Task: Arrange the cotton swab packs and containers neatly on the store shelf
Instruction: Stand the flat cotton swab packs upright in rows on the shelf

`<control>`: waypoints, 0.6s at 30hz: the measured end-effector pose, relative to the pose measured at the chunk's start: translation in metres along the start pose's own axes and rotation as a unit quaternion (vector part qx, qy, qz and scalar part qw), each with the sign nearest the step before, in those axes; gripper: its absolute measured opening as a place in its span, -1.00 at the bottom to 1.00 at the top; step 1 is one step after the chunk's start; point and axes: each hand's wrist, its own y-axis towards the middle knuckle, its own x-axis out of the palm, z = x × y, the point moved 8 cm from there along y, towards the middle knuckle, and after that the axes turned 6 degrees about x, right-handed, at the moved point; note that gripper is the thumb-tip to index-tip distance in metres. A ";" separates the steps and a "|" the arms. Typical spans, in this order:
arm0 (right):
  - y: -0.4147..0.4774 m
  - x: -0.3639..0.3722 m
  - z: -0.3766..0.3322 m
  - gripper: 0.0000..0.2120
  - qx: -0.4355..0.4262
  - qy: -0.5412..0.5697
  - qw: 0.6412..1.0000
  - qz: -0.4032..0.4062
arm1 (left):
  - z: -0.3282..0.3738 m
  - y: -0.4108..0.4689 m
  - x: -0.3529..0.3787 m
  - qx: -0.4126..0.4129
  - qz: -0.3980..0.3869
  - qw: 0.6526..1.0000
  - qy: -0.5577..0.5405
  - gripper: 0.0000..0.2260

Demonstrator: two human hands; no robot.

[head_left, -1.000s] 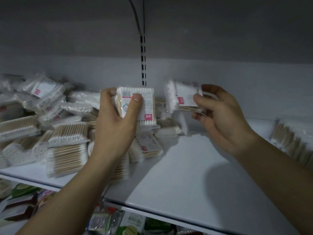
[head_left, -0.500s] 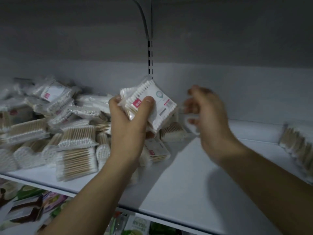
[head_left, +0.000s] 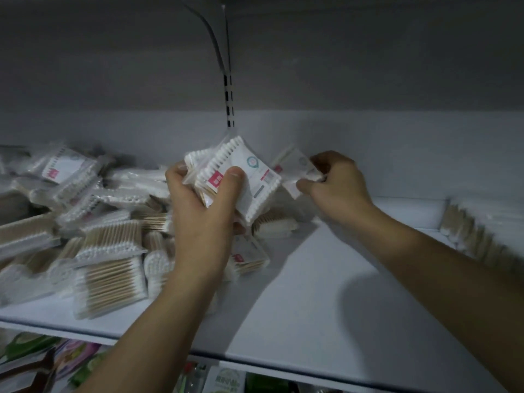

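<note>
**Head view of a white store shelf (head_left: 312, 293); landmark: the slotted upright (head_left: 229, 109) on the back wall.** Directly below the upright, the left hand (head_left: 204, 211) grips a stack (head_left: 249, 180) of cotton swab packs. The stack is held clear of the shelf and tilted so that one corner points up toward the upright. The thumb presses the front label beside a red mark, and the fingers curl round the far edge. How many packs the stack holds cannot be told. Below and right of the upright, the right hand (head_left: 337, 182) pinches a single pack (head_left: 295, 168) between thumb and curled fingers. This pack is blurred and sits just beside the stack's right corner; whether they touch cannot be told. Left of the upright, a loose pile (head_left: 85, 222) of packs lies on the shelf at mixed angles, with wooden stems and white tips showing. Below the upright, under the left hand, a flat pack (head_left: 249, 255) lies at the pile's edge. Far right of the upright, a blurred row (head_left: 476, 231) of packs stands on edge. Under the shelf's front edge, coloured goods (head_left: 42, 361) show on a lower level.
</note>
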 end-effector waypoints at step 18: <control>-0.143 -0.258 0.095 -0.82 0.097 0.110 0.989 0.009 | -0.020 -0.138 0.175 -0.110 -0.318 0.938 -0.081 -0.50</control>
